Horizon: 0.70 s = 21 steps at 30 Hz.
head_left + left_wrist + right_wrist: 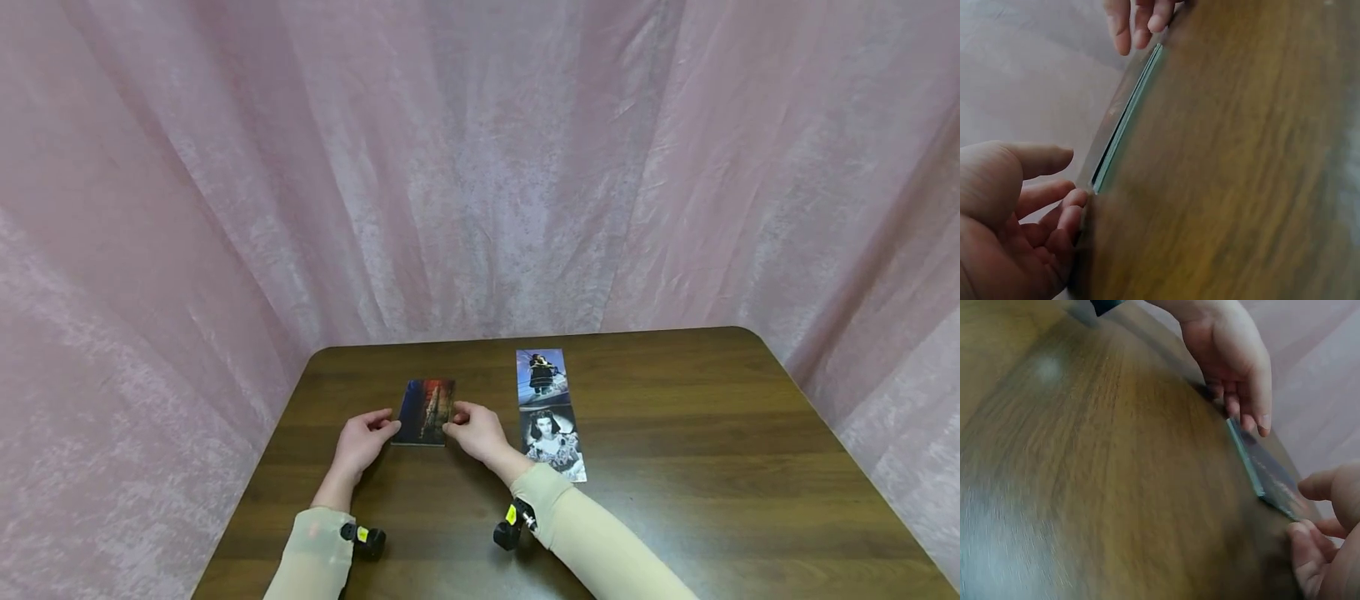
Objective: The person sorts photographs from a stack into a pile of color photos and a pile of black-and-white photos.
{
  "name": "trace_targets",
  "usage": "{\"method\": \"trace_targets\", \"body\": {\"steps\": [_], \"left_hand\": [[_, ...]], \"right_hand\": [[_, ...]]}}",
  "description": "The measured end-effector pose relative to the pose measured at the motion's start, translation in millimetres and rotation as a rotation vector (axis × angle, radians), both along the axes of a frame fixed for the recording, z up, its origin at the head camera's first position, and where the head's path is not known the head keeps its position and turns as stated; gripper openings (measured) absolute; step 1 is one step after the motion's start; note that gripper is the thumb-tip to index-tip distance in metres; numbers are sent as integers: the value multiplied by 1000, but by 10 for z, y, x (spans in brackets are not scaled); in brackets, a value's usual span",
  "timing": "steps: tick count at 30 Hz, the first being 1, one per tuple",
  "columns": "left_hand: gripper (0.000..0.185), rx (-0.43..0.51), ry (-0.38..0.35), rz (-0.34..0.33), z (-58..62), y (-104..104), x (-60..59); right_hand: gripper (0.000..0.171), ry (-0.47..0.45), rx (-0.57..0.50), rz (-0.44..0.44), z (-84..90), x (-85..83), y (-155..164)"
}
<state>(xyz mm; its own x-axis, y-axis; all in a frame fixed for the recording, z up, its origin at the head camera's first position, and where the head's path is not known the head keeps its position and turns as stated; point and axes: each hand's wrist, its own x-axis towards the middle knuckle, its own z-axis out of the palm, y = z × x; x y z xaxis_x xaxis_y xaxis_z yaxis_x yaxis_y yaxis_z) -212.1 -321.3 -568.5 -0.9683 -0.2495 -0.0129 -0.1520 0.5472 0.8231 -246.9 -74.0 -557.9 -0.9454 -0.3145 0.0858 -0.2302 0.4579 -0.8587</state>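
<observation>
A small stack of postcards [423, 412] lies on the wooden table, its top picture dark blue and orange-red. Its pale, layered edge shows in the left wrist view, where the stack [1127, 119] looks thin. At its left side is my left hand [362, 440], fingertips right at the edge, thumb apart from the fingers. My right hand [480, 433] is at the opposite side, with thumb and fingertips by the right edge. In the right wrist view, the fingers [1302, 544] of that hand reach the near corner of the stack, and the thumb stands above them.
Right of the stack lie two postcards, end to end: a colour one [542, 377] with figures against a blue sky, and a black-and-white portrait [553, 442] partly behind my right wrist. A pink curtain [480, 167] hangs behind the table [712, 433].
</observation>
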Motion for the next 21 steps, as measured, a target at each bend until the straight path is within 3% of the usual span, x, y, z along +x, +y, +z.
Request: {"method": "trace_targets", "body": {"steps": [10, 21], "left_hand": [[46, -27, -36, -69, -12, -21, -29], [45, -31, -59, -71, 3, -37, -25]], "right_hand": [[51, 40, 79, -55, -51, 38, -84], [49, 31, 114, -63, -41, 26, -107]]}}
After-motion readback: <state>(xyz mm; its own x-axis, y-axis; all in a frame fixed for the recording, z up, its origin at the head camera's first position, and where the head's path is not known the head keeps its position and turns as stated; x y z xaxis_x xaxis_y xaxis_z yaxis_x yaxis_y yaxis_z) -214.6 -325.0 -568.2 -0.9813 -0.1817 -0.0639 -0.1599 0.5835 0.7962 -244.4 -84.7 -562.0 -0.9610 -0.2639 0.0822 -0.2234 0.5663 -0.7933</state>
